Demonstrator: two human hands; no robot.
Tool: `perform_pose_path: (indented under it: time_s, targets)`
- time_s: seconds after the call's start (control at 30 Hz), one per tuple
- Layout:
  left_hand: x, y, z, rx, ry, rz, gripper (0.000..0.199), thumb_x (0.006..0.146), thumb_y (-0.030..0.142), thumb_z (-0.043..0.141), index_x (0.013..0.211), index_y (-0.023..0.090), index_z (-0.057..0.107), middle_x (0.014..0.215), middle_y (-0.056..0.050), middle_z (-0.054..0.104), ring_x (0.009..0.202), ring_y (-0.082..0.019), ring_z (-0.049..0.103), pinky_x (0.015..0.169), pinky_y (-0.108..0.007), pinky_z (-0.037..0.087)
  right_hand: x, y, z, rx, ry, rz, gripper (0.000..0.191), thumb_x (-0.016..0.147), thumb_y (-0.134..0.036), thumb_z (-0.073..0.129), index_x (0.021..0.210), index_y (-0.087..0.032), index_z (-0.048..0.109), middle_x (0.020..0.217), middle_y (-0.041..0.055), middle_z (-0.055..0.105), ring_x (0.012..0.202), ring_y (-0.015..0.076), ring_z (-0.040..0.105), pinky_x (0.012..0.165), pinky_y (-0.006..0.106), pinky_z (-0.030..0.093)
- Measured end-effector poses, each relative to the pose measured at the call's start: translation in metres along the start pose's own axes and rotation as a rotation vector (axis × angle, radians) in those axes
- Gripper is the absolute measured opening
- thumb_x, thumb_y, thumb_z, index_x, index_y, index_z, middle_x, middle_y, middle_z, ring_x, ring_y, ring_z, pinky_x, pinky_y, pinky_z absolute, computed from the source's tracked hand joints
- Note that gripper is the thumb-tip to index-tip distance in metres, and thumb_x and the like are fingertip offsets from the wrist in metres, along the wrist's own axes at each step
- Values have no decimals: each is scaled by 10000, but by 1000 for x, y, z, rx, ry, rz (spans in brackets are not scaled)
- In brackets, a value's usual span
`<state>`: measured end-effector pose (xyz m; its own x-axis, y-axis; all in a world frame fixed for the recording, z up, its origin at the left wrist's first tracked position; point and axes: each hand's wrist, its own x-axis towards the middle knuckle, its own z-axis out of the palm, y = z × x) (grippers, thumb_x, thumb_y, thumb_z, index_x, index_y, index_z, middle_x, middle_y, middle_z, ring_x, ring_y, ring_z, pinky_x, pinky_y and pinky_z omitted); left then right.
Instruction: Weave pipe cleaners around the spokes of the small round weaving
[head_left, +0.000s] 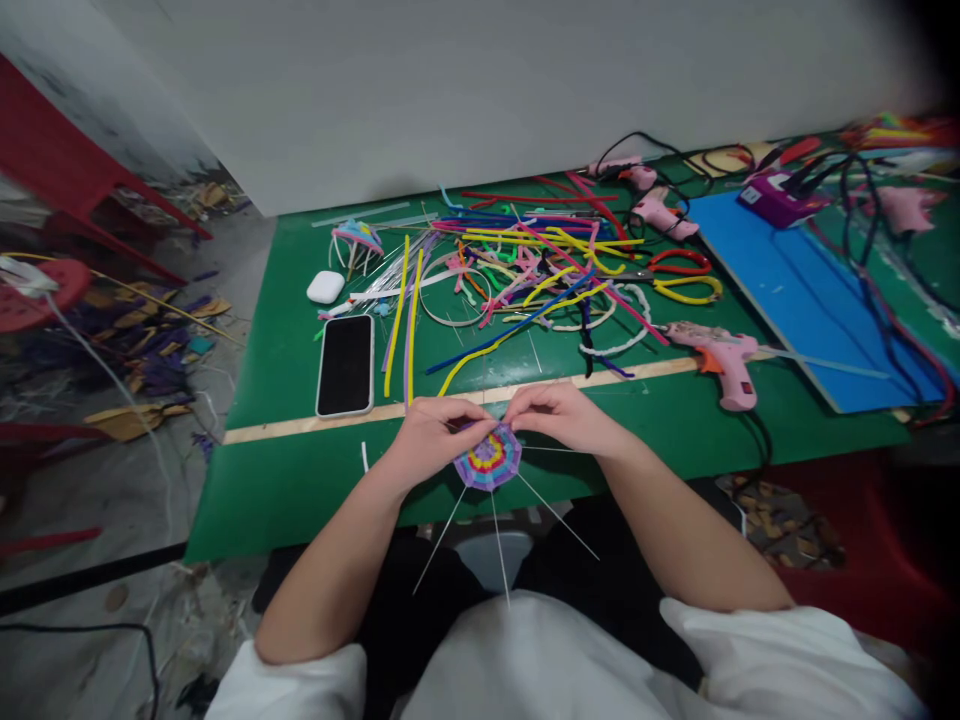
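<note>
A small round disc (487, 462), woven from purple, blue, yellow and red pipe cleaners, is held over the near edge of the green table. Several thin white spokes stick out from its rim. My left hand (433, 436) grips the disc's upper left side, thumb across the front. At the top right rim, the fingers of my right hand (561, 414) are pinched together against the disc; the exact piece between the fingertips is hidden. Beyond both hands lies a tangled pile of coloured pipe cleaners (525, 265). Two yellow pipe cleaners (397, 315) lie closer, left of the pile.
Left of the pile are a phone (346, 366), a white earbud case (325, 288) and a small woven umbrella shape (358, 240). To the right lie scissors (686, 288), a pink glue gun (731, 360) and a blue board (795, 300). Cables trail at far right.
</note>
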<state>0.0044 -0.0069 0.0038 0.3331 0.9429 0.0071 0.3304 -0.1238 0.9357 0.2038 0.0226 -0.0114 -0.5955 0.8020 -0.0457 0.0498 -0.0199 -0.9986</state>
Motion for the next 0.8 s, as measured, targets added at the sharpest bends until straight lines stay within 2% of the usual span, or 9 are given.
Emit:
perform_pose_path:
  time_s: [0.17,0.27,0.47,0.6,0.8]
  targets:
    - [-1,2,-1,16,-50,7,184,749,307,644,738,135,710,676,-45,685,570,-103,584,498,-178,444,2,6,-2,144,-96,76,116,662,-238,724,713,-150,668,703,-3,657,648,94,606,641,235,504]
    - [-2,3,-1,33,-40,21,192,749,315,642,732,137,710,665,-44,680,564,-102,579,488,-178,435,2,8,0,170,-91,74,133,648,-236,736,723,-153,665,713,-6,658,648,91,610,639,229,507]
    - [-1,2,0,38,25,31,173,757,297,628,721,145,701,666,-32,682,563,-102,586,487,-175,438,-2,3,7,-49,48,-61,146,695,-289,700,778,-171,676,762,19,671,713,122,627,681,262,514]
    - [-1,3,1,80,48,56,147,758,266,625,714,148,700,670,-26,686,568,-102,595,499,-172,441,-3,0,8,-186,76,-136,119,731,-282,671,788,-178,680,772,27,672,728,126,621,698,265,504]
    - [-2,4,1,137,54,93,139,765,248,613,701,153,693,666,-17,689,582,-104,608,524,-173,449,-4,0,9,-264,100,-188,100,745,-277,656,776,-184,674,771,25,680,725,128,621,708,271,498]
